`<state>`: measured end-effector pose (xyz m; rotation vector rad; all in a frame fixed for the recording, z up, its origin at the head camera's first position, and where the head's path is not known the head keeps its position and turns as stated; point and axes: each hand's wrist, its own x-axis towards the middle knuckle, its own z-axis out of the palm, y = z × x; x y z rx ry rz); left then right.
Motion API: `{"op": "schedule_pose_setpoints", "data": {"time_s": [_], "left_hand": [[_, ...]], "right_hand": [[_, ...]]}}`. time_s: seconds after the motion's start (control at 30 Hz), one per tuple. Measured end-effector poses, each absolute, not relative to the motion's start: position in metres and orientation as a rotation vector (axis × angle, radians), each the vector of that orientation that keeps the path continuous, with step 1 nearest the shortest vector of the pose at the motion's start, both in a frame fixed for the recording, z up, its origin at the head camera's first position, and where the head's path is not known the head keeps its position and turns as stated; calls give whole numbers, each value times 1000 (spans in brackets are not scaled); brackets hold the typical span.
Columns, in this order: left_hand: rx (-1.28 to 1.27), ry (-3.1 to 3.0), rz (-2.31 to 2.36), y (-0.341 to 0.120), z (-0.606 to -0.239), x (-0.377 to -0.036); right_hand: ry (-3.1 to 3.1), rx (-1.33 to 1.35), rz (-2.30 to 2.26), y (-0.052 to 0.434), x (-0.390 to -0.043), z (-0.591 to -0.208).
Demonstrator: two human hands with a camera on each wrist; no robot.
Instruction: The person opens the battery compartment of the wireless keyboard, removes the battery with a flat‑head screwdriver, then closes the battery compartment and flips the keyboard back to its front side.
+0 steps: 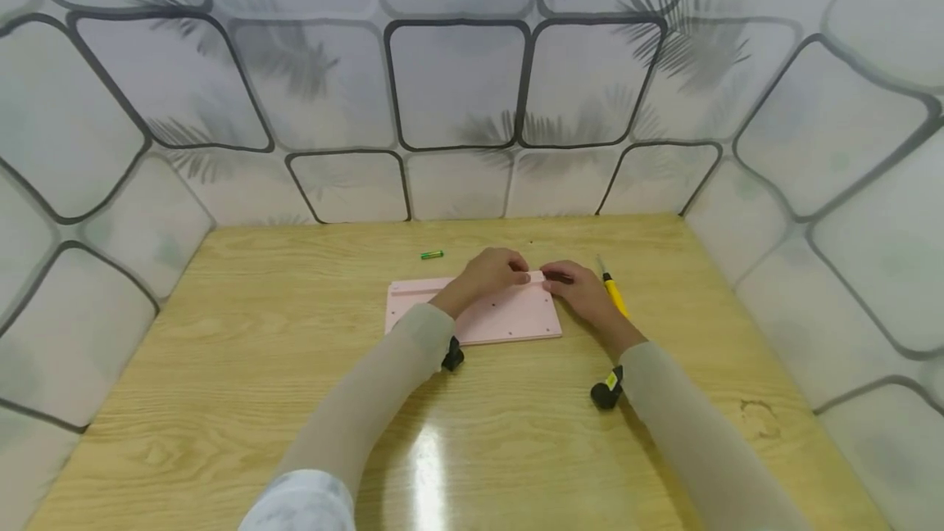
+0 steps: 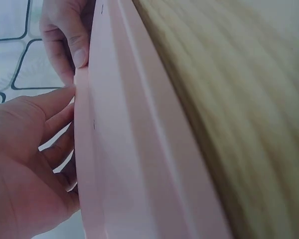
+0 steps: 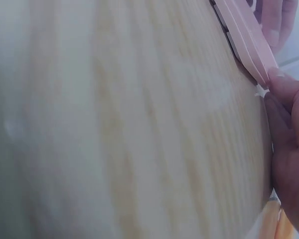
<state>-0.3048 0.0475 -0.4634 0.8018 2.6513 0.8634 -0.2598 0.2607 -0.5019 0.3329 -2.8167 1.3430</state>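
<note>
Both hands, left and right, pinch the flat pink panel's far edge, mid-table; bare wood all round, a screwdriver just right.

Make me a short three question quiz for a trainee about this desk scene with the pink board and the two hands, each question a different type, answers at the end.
1. True or false: both hands touch the pink board at its far edge.
2. Multiple choice: the yellow-handled tool lies (A) left of the left hand, (B) on the board, (C) on the wooden table just right of the right hand.
3. Short answer: what small thing lies on the table beyond the board's far left corner?

Key: 1 true. 2 C. 3 a small green object, apart from the board.
</note>
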Motion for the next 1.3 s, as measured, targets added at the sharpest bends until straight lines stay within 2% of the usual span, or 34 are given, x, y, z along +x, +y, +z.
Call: {"op": "schedule_pose_setpoints", "data": {"time_s": [0.3, 0.73, 0.87, 1.1, 1.3], "left_hand": [[783, 2710, 731, 60, -460, -299], [860, 2776, 651, 65, -460, -300], [901, 2775, 665, 62, -455, -301], [916, 2737, 711, 58, -438, -299], [927, 2703, 882, 50, -419, -298]], "right_hand": [[-2760, 346, 1373, 263, -261, -507], [-2728, 214, 1494, 258, -251, -497], [-2622, 179, 1686, 258, -247, -492], [-2231, 63, 2369, 253, -233, -479], [-2102, 145, 2404, 247, -221, -452]]}}
